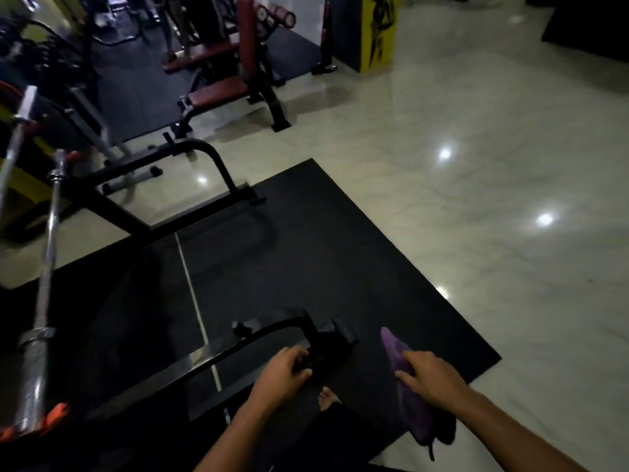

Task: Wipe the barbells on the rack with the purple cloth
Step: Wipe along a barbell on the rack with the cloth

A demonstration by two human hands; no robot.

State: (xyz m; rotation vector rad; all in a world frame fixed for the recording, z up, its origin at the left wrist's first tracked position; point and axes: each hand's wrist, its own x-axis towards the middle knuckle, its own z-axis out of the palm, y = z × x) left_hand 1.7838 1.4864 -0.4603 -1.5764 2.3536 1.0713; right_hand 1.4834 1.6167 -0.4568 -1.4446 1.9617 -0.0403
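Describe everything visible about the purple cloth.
The purple cloth is a soft, crumpled fabric, bunched into a long drooping shape. The right hand grips it near the middle, fingers curled over it. One end points up past the fingers; the other hangs down below the wrist, with a dark strip trailing from it. It is held above the black floor mat, away from the barbell at the left.

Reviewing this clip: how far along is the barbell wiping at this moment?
Nothing shows as done; no frame tells whether a bar was wiped. In hand: the right hand holds the purple cloth, away from any bar, while the left hand grips the black rack frame. Left: the cloth must reach the barbell at the left, which it isn't touching.
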